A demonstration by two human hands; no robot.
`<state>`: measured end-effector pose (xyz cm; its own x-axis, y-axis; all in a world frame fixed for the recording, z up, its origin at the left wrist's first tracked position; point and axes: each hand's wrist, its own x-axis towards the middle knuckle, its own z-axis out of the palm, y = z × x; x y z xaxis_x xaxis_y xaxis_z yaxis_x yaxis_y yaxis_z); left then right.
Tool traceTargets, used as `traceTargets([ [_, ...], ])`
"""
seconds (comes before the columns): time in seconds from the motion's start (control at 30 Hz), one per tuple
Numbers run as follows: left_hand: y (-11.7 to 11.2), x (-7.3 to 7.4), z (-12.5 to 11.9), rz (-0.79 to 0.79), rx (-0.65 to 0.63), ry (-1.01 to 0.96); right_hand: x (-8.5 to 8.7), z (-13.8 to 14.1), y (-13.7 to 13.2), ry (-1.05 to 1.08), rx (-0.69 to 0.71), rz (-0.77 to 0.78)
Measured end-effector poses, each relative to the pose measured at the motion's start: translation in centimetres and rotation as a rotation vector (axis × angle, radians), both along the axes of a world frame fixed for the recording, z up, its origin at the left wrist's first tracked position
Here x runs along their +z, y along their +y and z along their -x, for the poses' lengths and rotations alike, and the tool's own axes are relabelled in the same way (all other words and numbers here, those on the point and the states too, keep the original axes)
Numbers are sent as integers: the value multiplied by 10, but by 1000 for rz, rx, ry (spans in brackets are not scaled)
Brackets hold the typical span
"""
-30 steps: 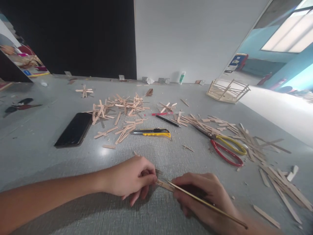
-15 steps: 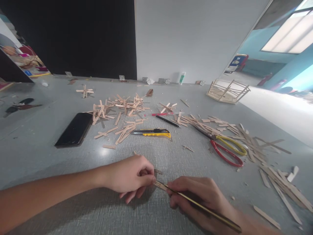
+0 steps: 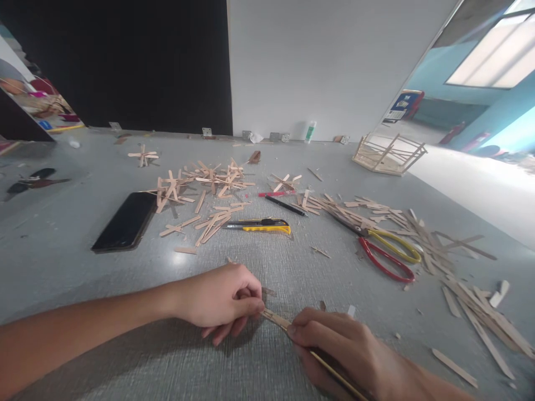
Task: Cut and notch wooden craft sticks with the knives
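Note:
My left hand is closed in a pinch on one end of a small flat wooden stick, which has dark marks or a cut along its face. My right hand is closed around a long, thin, dark tool with a brass-coloured edge; its exact kind is unclear. The tool's tip end is at the stick, partly covered by my right fingers. Beyond my hands a yellow utility knife lies on the table. Scissors with one red and one yellow handle lie to the right.
A phone lies at left, beside piled stick pieces. A black pen and a red pen lie mid-table. Loose sticks spread at right. A stick frame and a glue tube stand farther back.
My right hand has shifted slightly right and down along the tool, uncovering more of the stick. A small pale scrap now shows behind it. My left hand stays nearly still.

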<state>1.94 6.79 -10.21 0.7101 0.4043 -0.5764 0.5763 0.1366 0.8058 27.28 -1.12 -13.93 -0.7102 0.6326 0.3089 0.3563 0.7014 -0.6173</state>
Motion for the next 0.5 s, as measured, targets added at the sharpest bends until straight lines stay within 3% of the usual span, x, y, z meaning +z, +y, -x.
traceTargets([
  [0.5,-2,0,0,-19,10,7,2,1,2,1,9,28],
])
